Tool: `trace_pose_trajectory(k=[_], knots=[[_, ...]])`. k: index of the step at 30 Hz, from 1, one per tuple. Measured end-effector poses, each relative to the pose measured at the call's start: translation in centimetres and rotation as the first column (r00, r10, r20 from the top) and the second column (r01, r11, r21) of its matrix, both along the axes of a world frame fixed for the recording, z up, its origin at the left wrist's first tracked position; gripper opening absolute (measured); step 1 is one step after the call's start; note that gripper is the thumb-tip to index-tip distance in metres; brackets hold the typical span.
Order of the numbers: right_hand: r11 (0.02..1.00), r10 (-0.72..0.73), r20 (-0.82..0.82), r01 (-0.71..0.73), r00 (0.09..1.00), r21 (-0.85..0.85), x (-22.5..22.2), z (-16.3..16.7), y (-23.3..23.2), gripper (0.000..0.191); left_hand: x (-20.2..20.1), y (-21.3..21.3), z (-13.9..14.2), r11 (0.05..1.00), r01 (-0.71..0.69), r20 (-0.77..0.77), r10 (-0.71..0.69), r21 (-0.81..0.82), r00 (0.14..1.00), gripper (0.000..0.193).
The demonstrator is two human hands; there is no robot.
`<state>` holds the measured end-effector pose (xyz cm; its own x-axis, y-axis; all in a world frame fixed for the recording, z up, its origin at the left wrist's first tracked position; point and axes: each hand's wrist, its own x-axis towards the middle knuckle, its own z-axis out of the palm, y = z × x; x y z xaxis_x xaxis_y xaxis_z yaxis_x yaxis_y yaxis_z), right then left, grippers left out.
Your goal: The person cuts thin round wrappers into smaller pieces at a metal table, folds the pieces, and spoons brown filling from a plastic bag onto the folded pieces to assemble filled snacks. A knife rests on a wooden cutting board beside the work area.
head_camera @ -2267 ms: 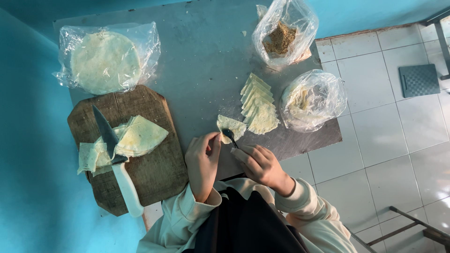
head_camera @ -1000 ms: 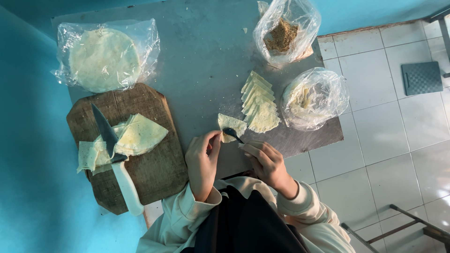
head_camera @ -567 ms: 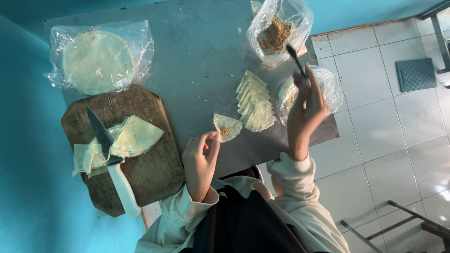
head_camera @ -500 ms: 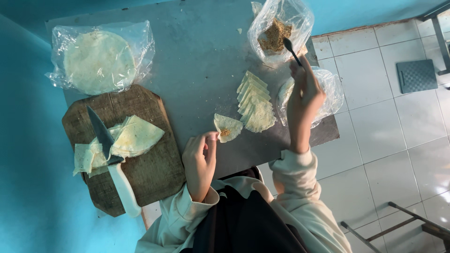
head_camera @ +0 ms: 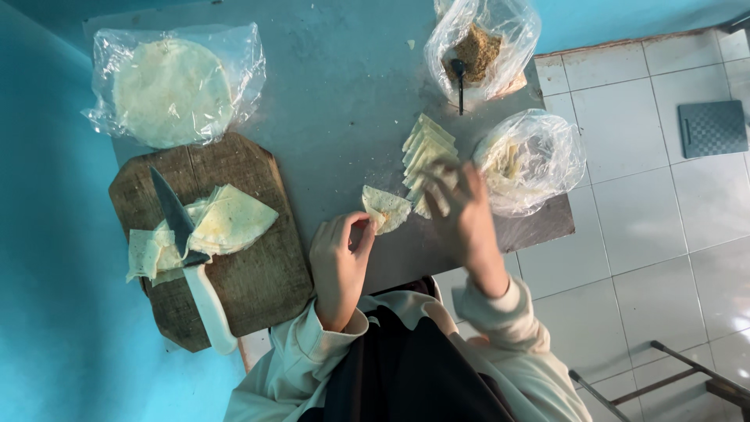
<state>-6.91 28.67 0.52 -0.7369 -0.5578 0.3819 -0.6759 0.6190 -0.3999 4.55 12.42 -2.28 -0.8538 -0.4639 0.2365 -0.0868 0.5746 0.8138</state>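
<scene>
Where hands meet: one wrapper (three bags).

Your left hand pinches a folded dough piece on the grey table. Your blurred right hand is over the stacked wedges.

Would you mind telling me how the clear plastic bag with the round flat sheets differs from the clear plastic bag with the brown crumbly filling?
The clear bag of round pale sheets lies flat beside the wooden cutting board; the clear bag of brown crumbly filling stands bunched up and open at the grey table's far edge. The first holds wide, pale discs; the second holds a dark spoon stuck in the filling. Both are transparent plastic, untouched by either hand.
</scene>
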Motion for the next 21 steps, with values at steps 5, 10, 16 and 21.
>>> trace_pose_trajectory(k=[5,10,16,21], knots=[[0.999,-0.033,0.026,0.032,0.999,0.013,2.7,-0.9,-0.4,0.029,-0.5,0.0,-0.1,0.995,-0.031,-0.064,0.025,-0.094,0.998,0.015],[0.997,-0.069,0.009,0.069,0.998,0.032,2.8,-2.1,-0.4,0.027,-0.4,0.2,0.1,0.994,-0.043,-0.036,0.04,-0.104,0.999,0.016],[0.994,-0.098,0.156,0.103,0.983,-0.026,2.5,-3.1,-0.6,0.02,-0.4,0.4,0.5,0.991,-0.049,-0.032,0.046,-0.124,0.998,0.018],[0.995,-0.09,0.176,0.097,0.98,-0.036,2.2,-3.0,-0.8,0.016,-0.3,0.5,0.8,0.991,-0.044,-0.037,0.04,-0.122,0.999,0.018]])
